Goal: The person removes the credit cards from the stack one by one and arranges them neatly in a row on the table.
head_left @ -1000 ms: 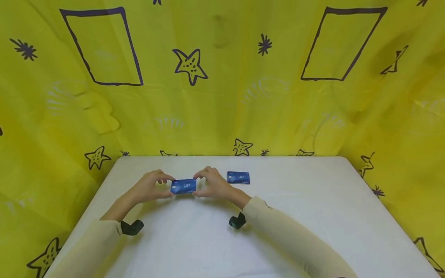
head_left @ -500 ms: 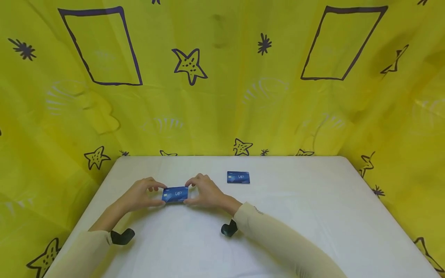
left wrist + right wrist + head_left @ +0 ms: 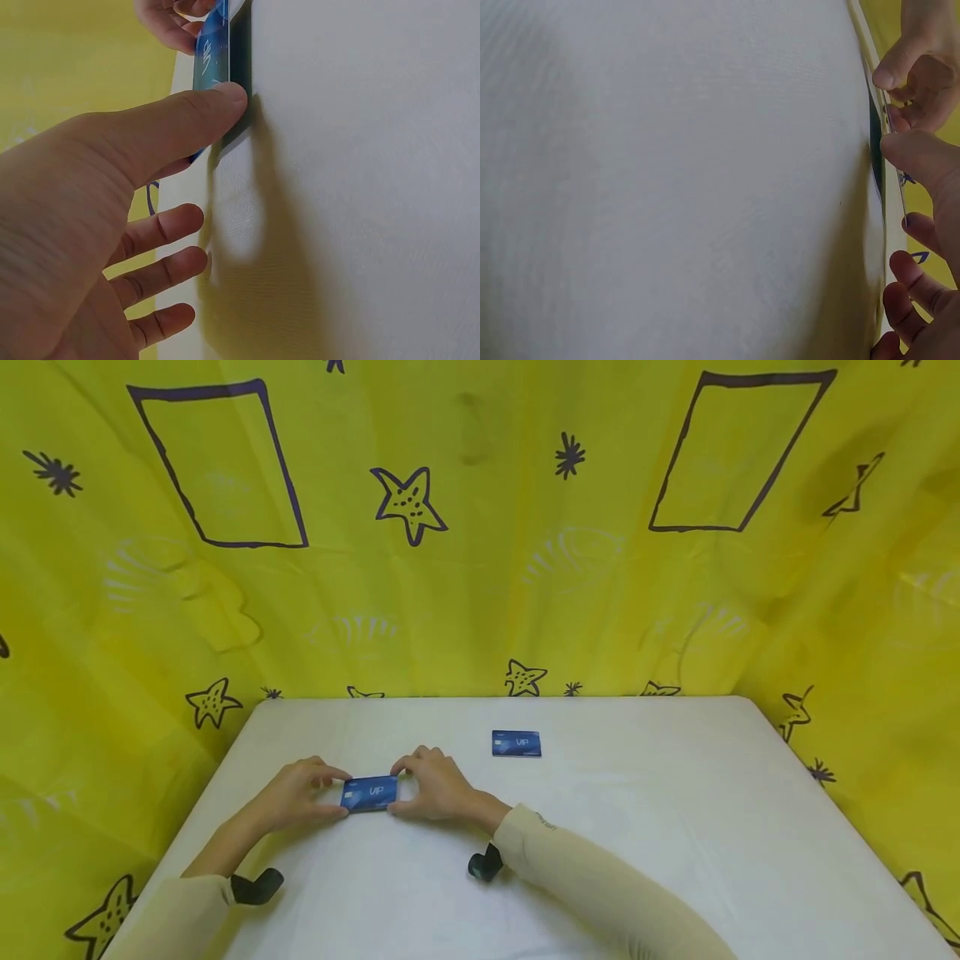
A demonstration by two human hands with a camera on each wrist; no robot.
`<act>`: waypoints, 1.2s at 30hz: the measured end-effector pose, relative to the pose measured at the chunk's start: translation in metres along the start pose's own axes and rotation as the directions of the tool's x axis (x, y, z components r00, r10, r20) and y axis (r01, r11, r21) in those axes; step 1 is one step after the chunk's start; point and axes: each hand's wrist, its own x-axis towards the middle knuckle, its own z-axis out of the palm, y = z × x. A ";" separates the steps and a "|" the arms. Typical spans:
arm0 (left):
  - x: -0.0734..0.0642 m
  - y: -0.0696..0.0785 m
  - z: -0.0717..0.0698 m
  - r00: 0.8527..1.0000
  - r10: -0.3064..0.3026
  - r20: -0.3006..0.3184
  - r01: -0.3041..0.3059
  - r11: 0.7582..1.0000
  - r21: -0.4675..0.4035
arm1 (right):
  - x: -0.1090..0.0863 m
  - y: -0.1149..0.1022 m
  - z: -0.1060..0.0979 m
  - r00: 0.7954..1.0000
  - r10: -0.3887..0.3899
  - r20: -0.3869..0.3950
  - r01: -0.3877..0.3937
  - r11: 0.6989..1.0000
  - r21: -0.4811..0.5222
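Between my two hands is a blue bank-style card (image 3: pixel 369 794) printed "VIP", on the left part of the white table in the head view. My left hand (image 3: pixel 294 795) pinches its left short edge between thumb and index finger, the other fingers spread free in the left wrist view. The opposite short edge is pinched by my right hand (image 3: pixel 437 787). Seen from the left wrist, the card (image 3: pixel 211 45) stands nearly edge-on close over the tabletop, with a dark strip beneath it. A second blue VIP card (image 3: pixel 516 743) lies flat further back, right of my right hand.
The white-covered table (image 3: pixel 637 827) ends at a back edge against a yellow curtain (image 3: pixel 480 593) with starfish drawings, which also encloses both sides. Dark devices, one (image 3: pixel 257 887) by the left cuff and another (image 3: pixel 486 863) by the right, hang at my wrists.
Both hands have moved left and toward me with the pinched card between them, lowering it closer to the table. The second card has stayed where it lies.
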 end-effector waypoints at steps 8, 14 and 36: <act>-0.003 -0.005 -0.001 1.000 -0.007 0.001 0.007 1.000 0.014 | 0.004 -0.008 0.000 1.000 0.001 0.026 0.000 1.000 -0.029; -0.007 -0.009 -0.003 0.999 -0.031 0.010 0.031 0.999 0.024 | 0.007 -0.013 0.003 1.000 0.005 0.027 -0.005 0.999 -0.031; -0.011 -0.012 -0.006 0.999 -0.037 0.030 0.037 0.999 0.021 | 0.014 -0.014 0.012 1.000 0.011 0.012 -0.010 0.996 -0.089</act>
